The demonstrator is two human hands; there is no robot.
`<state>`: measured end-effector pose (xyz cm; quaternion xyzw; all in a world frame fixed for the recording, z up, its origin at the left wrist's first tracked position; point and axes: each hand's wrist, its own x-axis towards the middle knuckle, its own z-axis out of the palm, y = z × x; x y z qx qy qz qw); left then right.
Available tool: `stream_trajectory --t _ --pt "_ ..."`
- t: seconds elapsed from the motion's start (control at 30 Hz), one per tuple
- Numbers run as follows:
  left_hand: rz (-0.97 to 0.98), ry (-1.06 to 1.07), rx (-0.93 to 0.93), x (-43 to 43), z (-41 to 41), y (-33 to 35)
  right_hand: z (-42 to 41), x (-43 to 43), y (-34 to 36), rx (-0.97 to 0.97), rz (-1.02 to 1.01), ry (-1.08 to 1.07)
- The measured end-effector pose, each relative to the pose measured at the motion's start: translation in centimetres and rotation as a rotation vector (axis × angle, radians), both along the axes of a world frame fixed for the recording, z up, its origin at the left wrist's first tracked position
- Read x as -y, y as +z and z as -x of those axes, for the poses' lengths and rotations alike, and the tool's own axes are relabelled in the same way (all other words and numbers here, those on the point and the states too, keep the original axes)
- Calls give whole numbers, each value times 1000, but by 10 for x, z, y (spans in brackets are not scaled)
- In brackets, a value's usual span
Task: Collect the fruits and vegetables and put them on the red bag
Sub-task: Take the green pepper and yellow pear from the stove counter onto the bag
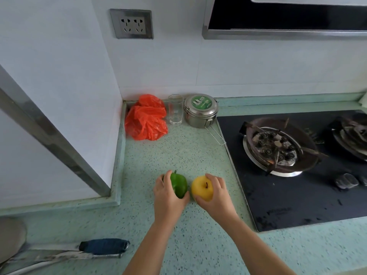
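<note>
- The left hand (pixel 167 192) was curled around a green pepper (pixel 178 185) on the speckled green tabletop (pixel 178 155), fingers over its far side and thumb against its near side.
- The right hand (pixel 215 192) was wrapped around a yellow apple (pixel 201 187), fingers over the top and right side, thumb under its near edge.
- Whether either item was lifted off the tabletop or resting on it could not be told.
- The pepper and the apple sat just beside each other, near the front middle of the tabletop, with a narrow gap between them.
- The red bag (pixel 146 118) lay crumpled in the far corner, against the wall, well apart from both hands.
- A clear drinking glass (pixel 175 112) stood upright just to the right of the bag, touching or nearly touching it.
- A round steel tin (pixel 200 111) with a green label on its lid stood beside the glass, its wire handle reaching toward the stove.
- The black gas stove (pixel 297 185) filled the right side, with a burner (pixel 275 148) near its middle.
- A knife with a dark blue handle (pixel 103 246) lay at the lower left of the tabletop.
- A double wall socket (pixel 132 23) was fixed to the wall above the bag.
</note>
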<state>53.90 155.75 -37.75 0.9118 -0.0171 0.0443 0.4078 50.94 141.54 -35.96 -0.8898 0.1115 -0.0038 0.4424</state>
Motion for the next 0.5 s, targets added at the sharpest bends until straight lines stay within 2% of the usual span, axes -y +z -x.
stream_trajectory --t 0.33,0.5 --pt "106 -97 62 18 -2 34 16 17 21 115 -9 -137" --pt "251 -164 42 47 1 59 33 46 43 178 32 -228"
